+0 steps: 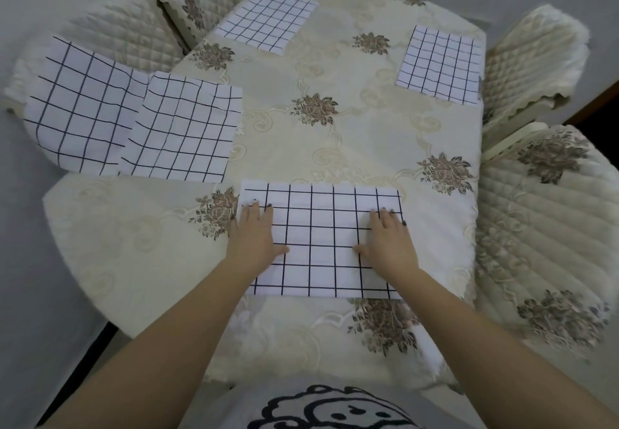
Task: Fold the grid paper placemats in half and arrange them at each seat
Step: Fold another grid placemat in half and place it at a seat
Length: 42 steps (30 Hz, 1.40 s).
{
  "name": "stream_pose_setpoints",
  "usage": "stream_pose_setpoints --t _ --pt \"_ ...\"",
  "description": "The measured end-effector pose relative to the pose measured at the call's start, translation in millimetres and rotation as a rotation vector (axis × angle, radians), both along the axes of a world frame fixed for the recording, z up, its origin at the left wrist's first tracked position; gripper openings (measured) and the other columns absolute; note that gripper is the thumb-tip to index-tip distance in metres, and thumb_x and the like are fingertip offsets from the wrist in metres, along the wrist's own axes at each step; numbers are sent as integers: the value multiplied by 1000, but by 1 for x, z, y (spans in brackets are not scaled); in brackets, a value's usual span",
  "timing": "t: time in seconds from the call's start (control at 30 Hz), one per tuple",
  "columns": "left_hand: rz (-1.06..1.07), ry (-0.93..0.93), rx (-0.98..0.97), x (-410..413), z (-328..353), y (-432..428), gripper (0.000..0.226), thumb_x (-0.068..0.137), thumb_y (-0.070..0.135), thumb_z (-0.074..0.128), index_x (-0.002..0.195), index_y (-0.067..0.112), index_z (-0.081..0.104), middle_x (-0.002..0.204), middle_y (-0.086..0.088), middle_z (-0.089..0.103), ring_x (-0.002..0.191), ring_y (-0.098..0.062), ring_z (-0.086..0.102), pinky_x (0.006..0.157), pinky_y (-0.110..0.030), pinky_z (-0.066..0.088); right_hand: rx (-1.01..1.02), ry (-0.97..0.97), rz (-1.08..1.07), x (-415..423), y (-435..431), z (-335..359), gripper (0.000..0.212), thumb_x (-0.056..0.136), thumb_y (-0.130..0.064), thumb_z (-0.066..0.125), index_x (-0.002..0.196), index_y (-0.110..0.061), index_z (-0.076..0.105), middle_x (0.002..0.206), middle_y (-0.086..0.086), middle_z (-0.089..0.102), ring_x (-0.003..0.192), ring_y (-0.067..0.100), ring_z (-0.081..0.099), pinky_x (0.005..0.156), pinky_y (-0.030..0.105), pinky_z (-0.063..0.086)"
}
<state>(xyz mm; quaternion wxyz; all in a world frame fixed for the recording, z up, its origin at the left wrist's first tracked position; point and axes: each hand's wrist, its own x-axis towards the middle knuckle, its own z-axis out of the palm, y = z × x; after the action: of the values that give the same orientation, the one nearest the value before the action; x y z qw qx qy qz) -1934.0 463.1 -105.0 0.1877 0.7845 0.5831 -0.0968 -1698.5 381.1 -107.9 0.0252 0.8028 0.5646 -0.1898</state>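
A folded white placemat with a black grid [321, 241] lies flat at the table's near edge. My left hand [256, 237] presses palm-down on its left side, and my right hand [388, 241] presses flat on its right side, fingers spread. Two folded placemats lie at far seats, one at the far left [268, 21] and one at the far right [440, 65]. An unfolded grid sheet [134, 120] lies at the left, half on the table and half hanging over a chair.
The table [335, 147] wears a cream cloth with brown flower prints. Quilted cream chairs stand around it: two at the left [127, 33], two at the right [549, 214]. Grey floor shows beyond.
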Motion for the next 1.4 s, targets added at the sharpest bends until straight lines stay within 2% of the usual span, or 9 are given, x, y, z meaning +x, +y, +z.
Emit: stream_pose_setpoints --t 0.1,0.37,0.77,0.93,1.13,1.2,1.27,1.33,1.4 --pt "-24 -108 31 19 4 -25 79 92 50 52 152 16 14 161 -11 6 149 -28 1 118 -47 9 63 81 54 -37 -10 0 74 95 -41 48 152 -11 11 160 11 8 148 27 2 120 42 6" --pt "-37 -178 27 28 -19 -85 55 98 31 41 149 18 26 160 -8 13 149 -24 6 120 -41 11 108 138 136 -99 -45 -21 55 100 -29 31 151 -14 17 161 9 3 148 26 0 119 42 3" --pt "24 -143 81 -18 -41 -102 59 99 49 32 152 33 13 162 2 -1 149 -20 -8 118 -44 -3 131 98 76 -71 -81 -38 54 102 -34 21 153 -24 6 162 1 -2 149 18 -3 119 38 -2" --pt "114 -124 99 -38 -42 -102 57 100 46 28 153 32 10 162 1 0 149 -20 -7 118 -45 -4 137 19 12 -43 -102 -43 67 92 -44 -6 153 -19 3 161 2 -3 149 19 -3 120 36 -2" --pt "232 -85 108 -62 -42 -104 57 101 44 25 153 31 6 163 -1 0 149 -22 -5 119 -47 0 134 -41 -123 -16 -120 -46 74 86 -42 -13 153 -15 5 161 1 1 149 18 1 118 35 -5" --pt "260 -123 111 -65 -40 -102 58 101 40 31 153 26 12 162 -3 5 149 -23 1 119 -47 3 115 -42 -151 -12 -122 -46 67 92 -40 -6 153 -14 4 161 2 0 149 17 0 119 36 -5" --pt "313 -205 131 -65 -35 -99 59 98 33 44 151 18 24 159 -9 19 147 -26 14 117 -47 13 109 -24 -176 -10 -120 -43 55 101 -31 13 152 -13 5 161 4 1 149 18 0 121 39 -2" --pt "394 -343 188 -64 -28 -97 58 91 24 57 144 11 38 145 -16 41 135 -33 36 108 -48 33 196 23 -226 -15 -118 -33 55 102 -28 26 152 -9 11 161 7 6 149 22 4 121 39 2" --pt "514 -433 231 -61 -19 -97 55 88 19 62 139 8 44 133 -19 48 121 -37 45 96 -47 42 362 139 -278 -28 -116 -16 54 101 -26 35 149 -6 24 159 9 17 147 24 14 120 38 12"
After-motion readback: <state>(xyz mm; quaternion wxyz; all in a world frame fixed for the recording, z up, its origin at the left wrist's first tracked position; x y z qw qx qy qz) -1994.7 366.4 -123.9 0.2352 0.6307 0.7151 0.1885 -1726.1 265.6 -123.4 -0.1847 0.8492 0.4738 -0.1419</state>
